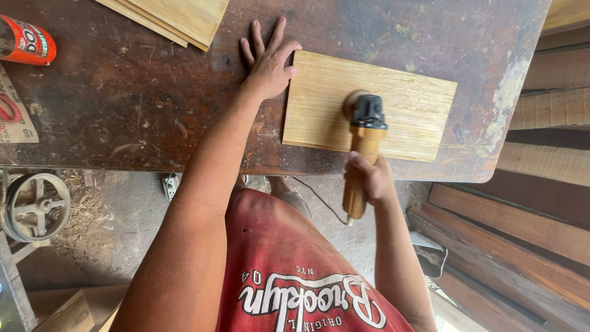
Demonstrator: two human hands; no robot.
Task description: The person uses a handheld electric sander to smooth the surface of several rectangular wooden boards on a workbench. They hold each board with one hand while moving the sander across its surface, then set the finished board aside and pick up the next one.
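Note:
A pale rectangular wooden board (405, 98) lies flat on a dark, worn workbench (141, 104). My left hand (268, 58) rests flat with fingers spread at the board's left edge, its thumb on the wood. My right hand (369, 178) grips the yellow handle of a handheld power sander (364, 138). The sander's black head and round pad sit on the middle of the board. A thin cord trails from the handle's end toward the floor.
Stacked pale boards (178, 18) lie at the bench's far edge. A red can (27, 42) lies at the far left. A metal pulley wheel (35, 206) sits below left. Long timber planks (522, 227) lean at the right.

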